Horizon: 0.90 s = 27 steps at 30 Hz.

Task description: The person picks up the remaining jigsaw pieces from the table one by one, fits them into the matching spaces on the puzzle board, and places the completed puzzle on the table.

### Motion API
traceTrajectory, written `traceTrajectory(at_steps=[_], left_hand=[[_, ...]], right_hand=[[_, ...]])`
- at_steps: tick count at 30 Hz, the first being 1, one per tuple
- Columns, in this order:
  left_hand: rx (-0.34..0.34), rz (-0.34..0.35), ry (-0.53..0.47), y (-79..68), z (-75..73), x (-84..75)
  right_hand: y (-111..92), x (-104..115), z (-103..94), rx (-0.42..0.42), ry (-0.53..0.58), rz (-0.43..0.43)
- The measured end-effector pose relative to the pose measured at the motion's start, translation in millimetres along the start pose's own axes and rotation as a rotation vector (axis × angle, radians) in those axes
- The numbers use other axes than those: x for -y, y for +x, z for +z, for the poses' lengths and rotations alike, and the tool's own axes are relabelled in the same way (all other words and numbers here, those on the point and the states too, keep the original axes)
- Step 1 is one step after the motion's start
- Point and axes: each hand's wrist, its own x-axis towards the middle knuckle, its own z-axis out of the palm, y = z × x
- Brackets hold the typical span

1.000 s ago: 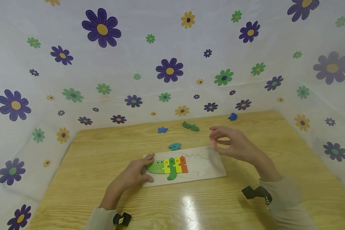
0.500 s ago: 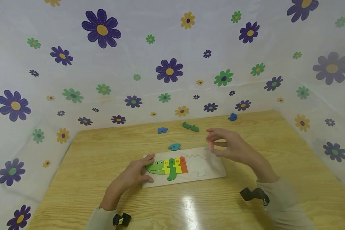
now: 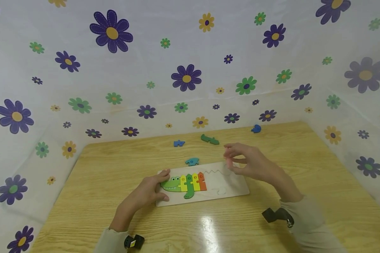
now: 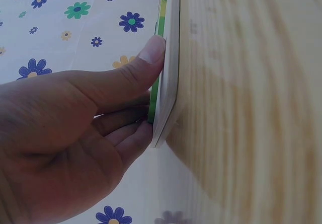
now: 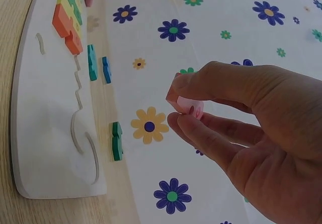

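The wooden puzzle board lies flat on the table, its left part filled with a green crocodile head and yellow, green and orange body pieces. My left hand holds the board's left end; in the left wrist view the thumb presses near its edge and the fingers lie at the crocodile head. Above the board's upper right part, my right hand pinches a pink puzzle piece between thumb and fingertips. In the right wrist view that piece shows a printed mark, and the fingers partly cover it.
Just behind the board lies a teal piece. Farther back are a blue piece, a long green piece and a rounded blue piece. A flower-patterned white sheet rises behind and beside the wooden table.
My right hand has moved a little to the left and slightly down with the pink puzzle piece, coming farther over the board. The left hand and board have stayed put.
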Motion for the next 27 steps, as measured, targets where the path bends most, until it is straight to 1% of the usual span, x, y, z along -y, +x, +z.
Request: traceTrajectory(at_steps=[5, 9, 12, 17, 27], left_hand=[[-0.002, 0.013, -0.001, -0.5, -0.3, 0.6], [-0.002, 0.018, -0.002, -0.3, -0.2, 0.5], [-0.002, 0.015, 0.001, 0.0, 0.0, 0.0], [-0.002, 0.01, 0.002, 0.0, 0.1, -0.5], [-0.003, 0.006, 0.001, 0.1, 0.2, -0.3]], right_hand=[[0.6, -0.2, 2.5, 0.012, 0.02, -0.007], [1.3, 0.8, 3.8, 0.019, 0.027, 0.008], [1.4, 1.8, 4.2, 0.023, 0.029, 0.016], [1.5, 1.6, 5.6, 0.027, 0.045, 0.007], [2.7, 1.8, 9.7, 0.031, 0.037, 0.014]])
